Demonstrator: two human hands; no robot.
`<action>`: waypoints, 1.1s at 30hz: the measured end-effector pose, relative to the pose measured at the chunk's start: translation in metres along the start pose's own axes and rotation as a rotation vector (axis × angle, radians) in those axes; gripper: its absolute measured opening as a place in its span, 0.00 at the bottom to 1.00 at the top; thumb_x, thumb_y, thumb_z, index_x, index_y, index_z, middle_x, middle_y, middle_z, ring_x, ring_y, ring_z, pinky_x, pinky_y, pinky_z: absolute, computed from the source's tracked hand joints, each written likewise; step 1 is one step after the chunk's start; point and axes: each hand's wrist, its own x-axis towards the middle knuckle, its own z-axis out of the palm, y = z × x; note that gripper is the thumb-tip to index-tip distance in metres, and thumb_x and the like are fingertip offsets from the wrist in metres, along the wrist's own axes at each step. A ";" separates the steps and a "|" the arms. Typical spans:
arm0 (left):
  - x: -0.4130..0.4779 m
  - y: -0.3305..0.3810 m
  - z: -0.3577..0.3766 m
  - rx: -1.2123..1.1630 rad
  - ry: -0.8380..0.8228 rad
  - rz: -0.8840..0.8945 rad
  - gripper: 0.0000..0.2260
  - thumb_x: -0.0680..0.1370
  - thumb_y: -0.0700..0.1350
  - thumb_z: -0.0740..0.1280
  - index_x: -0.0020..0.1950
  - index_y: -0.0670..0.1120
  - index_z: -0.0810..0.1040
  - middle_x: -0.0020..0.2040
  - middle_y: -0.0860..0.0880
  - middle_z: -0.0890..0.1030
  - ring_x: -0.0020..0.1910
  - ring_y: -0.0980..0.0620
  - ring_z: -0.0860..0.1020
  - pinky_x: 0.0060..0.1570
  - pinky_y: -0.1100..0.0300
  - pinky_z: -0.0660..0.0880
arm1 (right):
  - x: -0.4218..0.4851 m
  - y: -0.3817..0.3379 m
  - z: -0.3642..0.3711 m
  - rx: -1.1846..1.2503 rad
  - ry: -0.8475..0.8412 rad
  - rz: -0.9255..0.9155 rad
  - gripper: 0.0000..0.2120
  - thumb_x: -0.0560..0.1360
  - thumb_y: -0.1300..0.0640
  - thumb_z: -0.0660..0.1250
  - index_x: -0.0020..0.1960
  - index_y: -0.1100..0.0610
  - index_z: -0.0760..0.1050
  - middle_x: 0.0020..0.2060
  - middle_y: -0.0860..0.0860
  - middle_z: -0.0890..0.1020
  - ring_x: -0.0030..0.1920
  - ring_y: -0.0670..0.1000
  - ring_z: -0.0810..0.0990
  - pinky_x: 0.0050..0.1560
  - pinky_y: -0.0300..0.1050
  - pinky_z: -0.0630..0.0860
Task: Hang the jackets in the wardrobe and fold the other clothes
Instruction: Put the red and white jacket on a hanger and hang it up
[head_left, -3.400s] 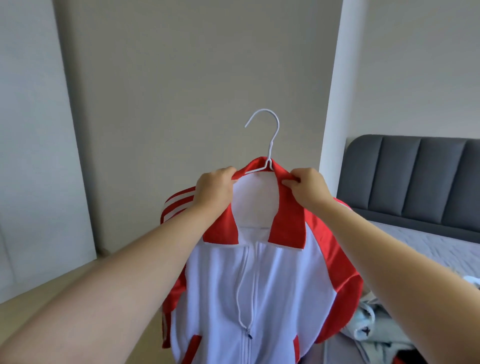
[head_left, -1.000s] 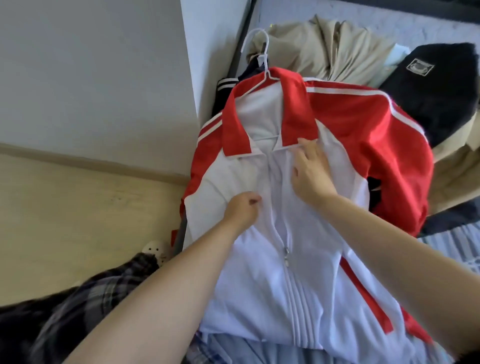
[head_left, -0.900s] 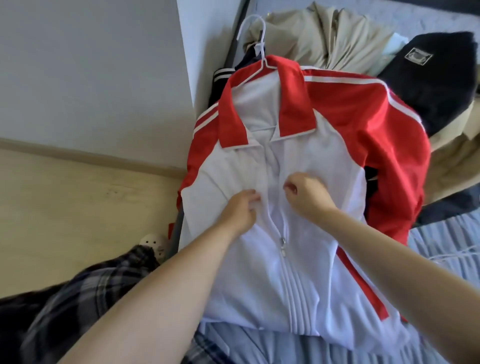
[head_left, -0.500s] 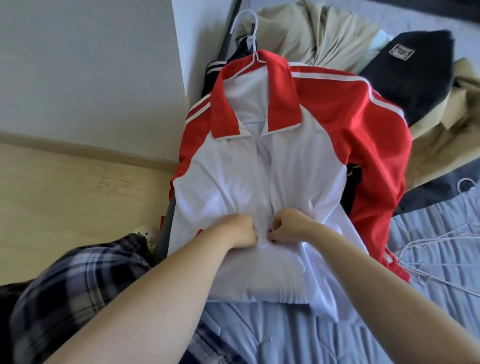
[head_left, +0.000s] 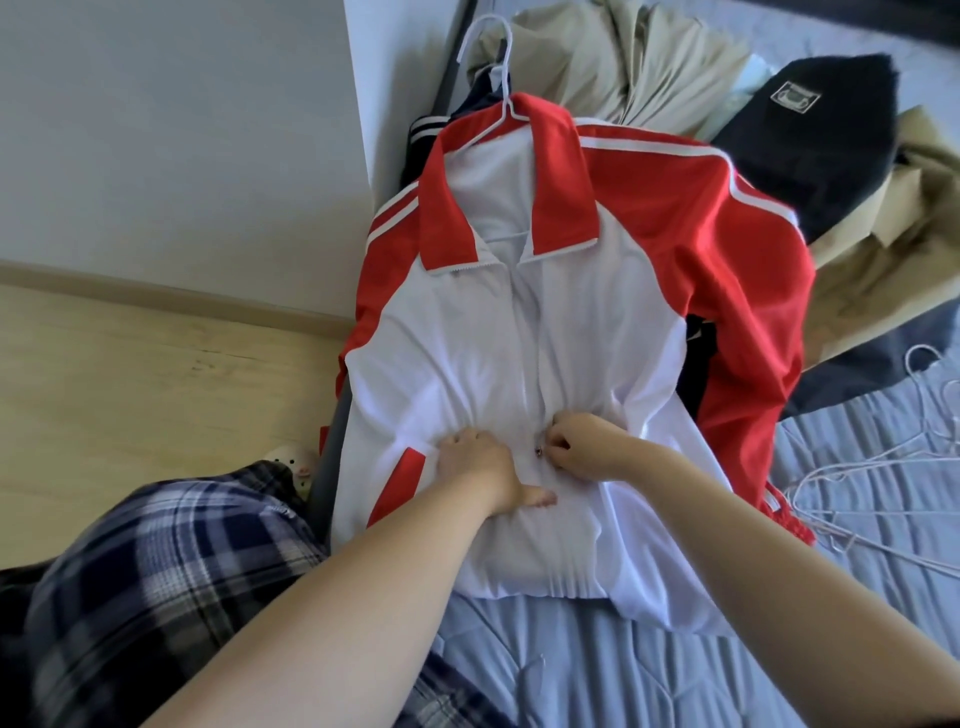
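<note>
A person's right hand (head_left: 582, 447) pinches the zip pull (head_left: 539, 452) at the middle of a red-and-white jacket (head_left: 524, 332), fingers curled tight around it. The left hand (head_left: 480, 465) bunches the white cloth just beside the zip, fingers curled into the fabric and thumb lying flat below. Creases fan out from both hands across the jacket front.

The jacket lies face up on a bed (head_left: 597, 670) covered in grey-blue quilting, its red collar spread open at the top and its hem toward the person. A white hanger (head_left: 491, 62) sits inside the shoulders, its hook sticking out past the collar. One red sleeve with white stripes drapes off to the right.

Beyond the collar lies a heap of other clothes: a beige garment (head_left: 623, 62) and a black one (head_left: 821, 135) with a small patch. More white wire hangers (head_left: 883, 467) are scattered on the quilt at right. Left of the bed are a wood floor (head_left: 130, 395) and a pale wall (head_left: 182, 130). Plaid trousers (head_left: 156, 582) on the person's leg fill the lower left corner.
</note>
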 end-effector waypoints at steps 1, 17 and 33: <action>0.001 0.001 0.001 0.018 0.008 -0.006 0.45 0.65 0.77 0.58 0.70 0.45 0.69 0.69 0.43 0.69 0.68 0.42 0.65 0.66 0.46 0.60 | -0.002 0.000 0.001 -0.036 0.027 -0.003 0.11 0.78 0.55 0.59 0.40 0.57 0.75 0.48 0.50 0.77 0.45 0.51 0.75 0.47 0.43 0.69; 0.006 -0.012 -0.012 -0.385 0.260 -0.010 0.31 0.67 0.73 0.63 0.49 0.46 0.76 0.46 0.48 0.81 0.49 0.45 0.78 0.51 0.52 0.74 | 0.021 -0.048 -0.106 -0.084 0.347 -0.117 0.07 0.75 0.61 0.65 0.39 0.56 0.78 0.39 0.52 0.80 0.45 0.57 0.77 0.41 0.41 0.66; 0.039 -0.030 -0.062 -0.531 0.409 0.007 0.17 0.76 0.47 0.64 0.30 0.44 0.63 0.35 0.44 0.76 0.39 0.41 0.74 0.34 0.59 0.66 | 0.028 -0.044 -0.152 -0.379 0.815 -0.064 0.05 0.70 0.67 0.62 0.42 0.63 0.77 0.41 0.59 0.80 0.42 0.61 0.78 0.38 0.47 0.60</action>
